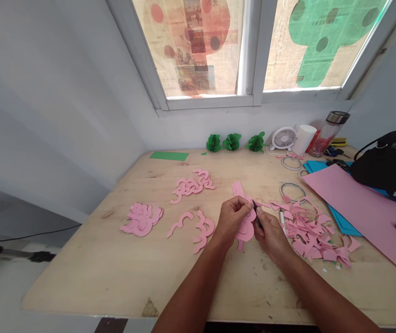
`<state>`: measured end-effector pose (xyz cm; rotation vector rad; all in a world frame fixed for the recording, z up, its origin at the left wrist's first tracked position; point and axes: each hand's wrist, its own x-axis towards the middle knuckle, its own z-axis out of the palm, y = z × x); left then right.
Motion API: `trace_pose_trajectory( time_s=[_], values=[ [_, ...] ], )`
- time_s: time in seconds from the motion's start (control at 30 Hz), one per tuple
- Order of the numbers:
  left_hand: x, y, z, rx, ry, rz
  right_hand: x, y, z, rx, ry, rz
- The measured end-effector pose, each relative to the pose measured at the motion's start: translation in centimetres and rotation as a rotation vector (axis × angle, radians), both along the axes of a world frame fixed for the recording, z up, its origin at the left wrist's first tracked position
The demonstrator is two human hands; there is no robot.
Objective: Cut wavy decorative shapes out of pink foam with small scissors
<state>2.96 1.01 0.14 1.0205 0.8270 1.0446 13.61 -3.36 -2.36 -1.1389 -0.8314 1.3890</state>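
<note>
Left hand point(233, 216) pinches scalloped pink paper piece point(245, 231) over pale wooden table point(90, 273); right hand point(270, 231) grips black scissors point(255, 206) at its edge, trimming apparently incomplete; curved pink paper cut-outs point(145, 225) lie left, seemingly finished; broad pink paper sheet point(354, 203) appears uncut.
</note>
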Motion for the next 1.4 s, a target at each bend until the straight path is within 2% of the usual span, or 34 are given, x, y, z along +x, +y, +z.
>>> trace_pose_trajectory(
  time_s=[0.37, 0.9, 1.17, 1.4],
  values=[
    [-0.1, -0.1, 0.2, -0.005, -0.026, -0.038, 0.1, 0.1, 0.1, 0.014, 0.004, -0.008],
    [-1.5, 0.3, 1.3, -0.019, -0.060, -0.261, 0.4, 0.2, -0.2, -0.010, -0.064, 0.062],
    [-2.0, 0.4, 1.4, -0.006, -0.065, -0.305, 0.5, 0.2, 0.0, -0.005, -0.130, 0.081],
    [-2.2, 0.6, 1.6, -0.033, -0.014, -0.281, 0.5, 0.4, -0.5, -0.015, -0.103, 0.091]
  ],
)
